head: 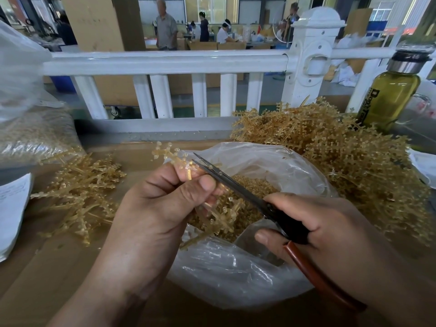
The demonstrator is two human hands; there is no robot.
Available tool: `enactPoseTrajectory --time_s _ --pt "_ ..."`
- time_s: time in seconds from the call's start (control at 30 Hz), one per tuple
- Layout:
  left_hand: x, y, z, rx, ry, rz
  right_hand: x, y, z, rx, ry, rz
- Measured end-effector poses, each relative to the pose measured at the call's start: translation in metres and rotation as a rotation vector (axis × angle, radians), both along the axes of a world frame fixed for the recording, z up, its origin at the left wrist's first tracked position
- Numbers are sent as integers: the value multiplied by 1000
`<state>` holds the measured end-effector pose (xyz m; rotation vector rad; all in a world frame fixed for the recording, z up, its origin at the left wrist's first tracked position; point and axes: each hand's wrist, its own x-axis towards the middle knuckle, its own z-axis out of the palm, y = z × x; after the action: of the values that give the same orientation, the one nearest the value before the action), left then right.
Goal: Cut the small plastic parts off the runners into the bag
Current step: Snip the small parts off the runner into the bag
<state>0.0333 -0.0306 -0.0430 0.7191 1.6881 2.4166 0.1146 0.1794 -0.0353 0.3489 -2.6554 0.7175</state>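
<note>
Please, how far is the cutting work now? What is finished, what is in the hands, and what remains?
Done: the clear plastic bag already holds a layer of small amber cut parts.
In hand: the left hand holds an amber plastic runner over the bag, and the right hand works black-bladed scissors at it.
Left: a large heap of amber runners on the right, seemingly uncut.

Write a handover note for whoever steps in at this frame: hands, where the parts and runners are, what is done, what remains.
Left hand grips a runner over the open bag.
Right hand holds the scissors, blades slightly parted at the runner.
Done: a layer of cut parts lies in the bag; a smaller pile of runners sits on the left.
Left: the big pile of runners on the right, parts still attached.
</note>
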Motion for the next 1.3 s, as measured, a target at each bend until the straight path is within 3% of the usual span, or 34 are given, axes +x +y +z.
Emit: enactPoseTrajectory --time_s 0.33,0.7,1.3 --pt "2 1 3 29 -34 -34 -1 1 -1 -5 8 -2" --pt "-2 -2 -1 -76 -17 12 -3 3 -2 -7 16 9" --pt "3 9 0 61 -61 -2 -2 1 1 -5 10 -2"
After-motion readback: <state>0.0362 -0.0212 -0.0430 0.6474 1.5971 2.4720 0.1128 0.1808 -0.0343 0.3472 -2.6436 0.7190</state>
